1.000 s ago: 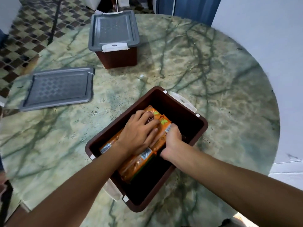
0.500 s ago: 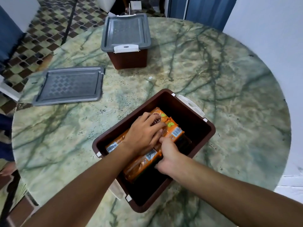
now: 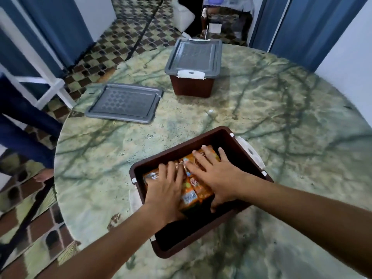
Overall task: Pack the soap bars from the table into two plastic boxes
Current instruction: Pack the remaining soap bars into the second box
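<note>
Hands flat on the soap bars point(image 3: 192, 185) in the near open box point(image 3: 223, 135): left hand point(image 3: 165, 190) and right hand point(image 3: 216, 177) both spread palm-down, fingers released not gripping, likely pressing the glossy orange wrapped bars level so the lid fits. Box is brown hard plastic, rectangular, with white clips, and the near part of its inside is dark and looks unfilled; the loose grey lid point(image 3: 124, 102) with embossed pattern lies far left on the round green veined marble table point(image 3: 281, 117). Second box point(image 3: 192, 69) sits at the far side, lid on, so probably done.
</note>
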A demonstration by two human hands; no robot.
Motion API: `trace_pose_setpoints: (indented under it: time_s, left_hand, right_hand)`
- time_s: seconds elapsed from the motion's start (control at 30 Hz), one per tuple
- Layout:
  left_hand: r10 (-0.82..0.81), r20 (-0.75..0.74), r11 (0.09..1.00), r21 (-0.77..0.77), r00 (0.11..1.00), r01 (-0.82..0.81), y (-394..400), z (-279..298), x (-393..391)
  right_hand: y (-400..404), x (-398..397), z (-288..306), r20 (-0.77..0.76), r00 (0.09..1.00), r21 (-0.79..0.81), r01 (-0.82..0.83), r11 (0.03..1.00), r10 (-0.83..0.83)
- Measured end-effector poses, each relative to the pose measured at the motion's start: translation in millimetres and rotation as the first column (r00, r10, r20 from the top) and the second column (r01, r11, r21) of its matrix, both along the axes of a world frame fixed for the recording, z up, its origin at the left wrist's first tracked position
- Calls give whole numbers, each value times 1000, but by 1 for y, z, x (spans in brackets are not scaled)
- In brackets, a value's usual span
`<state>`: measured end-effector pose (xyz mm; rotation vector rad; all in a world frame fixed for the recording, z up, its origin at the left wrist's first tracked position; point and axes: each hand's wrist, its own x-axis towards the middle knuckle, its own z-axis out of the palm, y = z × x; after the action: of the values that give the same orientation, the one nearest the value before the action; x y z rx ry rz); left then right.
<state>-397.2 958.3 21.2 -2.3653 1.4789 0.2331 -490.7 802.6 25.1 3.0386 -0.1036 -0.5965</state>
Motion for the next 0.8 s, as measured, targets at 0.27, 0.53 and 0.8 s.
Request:
trace_pose_setpoints:
  time_s: [0.27,0.53,0.8]
  left_hand:
    - [35,-96,999,-9,995,-36,0,7,0]
    - [412,-728,169,-530,548,-831,71,23,18]
    - [-51,-942,-175,335,-331,-926,67,-24,5]
  right_hand:
    - [15,14,-5,-30,1000,30,-1,1000,2]
    - [-89,4,54,378,626,711,275,647,-682]
    - [-102,-28,13,-382,420,818,568,-89,-823]
